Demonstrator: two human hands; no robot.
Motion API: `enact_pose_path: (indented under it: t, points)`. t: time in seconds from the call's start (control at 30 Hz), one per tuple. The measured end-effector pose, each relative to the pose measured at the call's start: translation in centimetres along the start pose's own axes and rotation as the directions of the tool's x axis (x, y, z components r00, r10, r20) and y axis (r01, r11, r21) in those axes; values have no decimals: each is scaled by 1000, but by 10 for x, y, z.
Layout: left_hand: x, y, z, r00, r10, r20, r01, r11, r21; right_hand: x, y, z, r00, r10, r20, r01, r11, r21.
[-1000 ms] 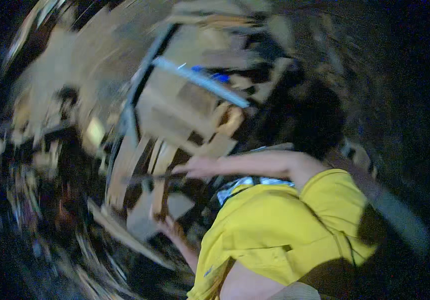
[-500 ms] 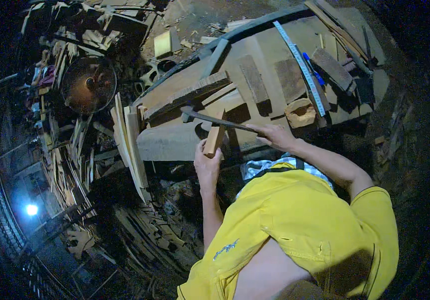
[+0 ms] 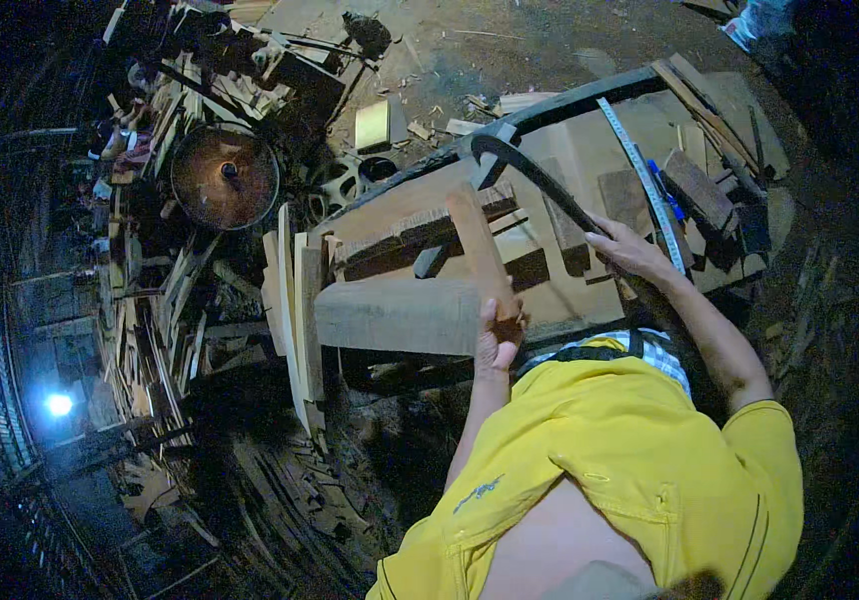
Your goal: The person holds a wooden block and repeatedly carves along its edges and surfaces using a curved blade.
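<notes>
Wood piece [image 3: 480, 240] in your L hand [image 3: 502, 335]: slim, reddish, fingers curled round its lower end, thumb up along its L side. Runs from your palm toward 11 o'clock, far end over a rough-edged block [image 3: 410, 238]; can't tell if touching or just above. Low grip prob. leaves most of the length bare & keeps fingers off the far end.

R hand [image 3: 632, 250], approx. 2 o'clock from L: closed on near end of a dark curved tool [image 3: 542, 178]. Tool goes off to 10 o'clock, its tip at 1 o'clock of the wood's far end; apart in view, depth unclear. End grip prob. for reach & leverage.

Thick plank [image 3: 400, 315] at 9 o'clock of L hand, lying along near edge of bench [image 3: 582, 318]; could do as a rest. Light-blue strip [image 3: 640, 165] at 12 o'clock from R, brown block [image 3: 700, 190] betw. 1 & 2 o'clock: prob. put there to be w/in R's reach. Wood itself lies to the L of R hand, w/ only L hand on it.
</notes>
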State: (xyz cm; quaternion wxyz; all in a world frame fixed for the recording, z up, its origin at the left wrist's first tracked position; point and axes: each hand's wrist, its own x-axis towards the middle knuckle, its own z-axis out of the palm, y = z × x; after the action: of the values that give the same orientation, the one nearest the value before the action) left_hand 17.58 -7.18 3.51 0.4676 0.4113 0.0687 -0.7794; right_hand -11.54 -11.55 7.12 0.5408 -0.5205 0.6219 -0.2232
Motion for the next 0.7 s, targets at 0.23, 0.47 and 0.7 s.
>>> enact_pose_path:
  t: [0.23, 0.47, 0.7]
  points:
    - [71, 24, 10, 935, 215, 282, -354, 546, 760, -26, -11, 28, 937, 15, 349, -225, 791, 569]
    - [118, 56, 6, 778, 453, 435, -601, 332, 727, -38, -42, 24, 922, -8, 386, -145, 920, 365]
    - [57, 86, 50, 685, 703, 193, -489, 247, 837, -51, -36, 30, 962, -208, 178, 229, 968, -106]
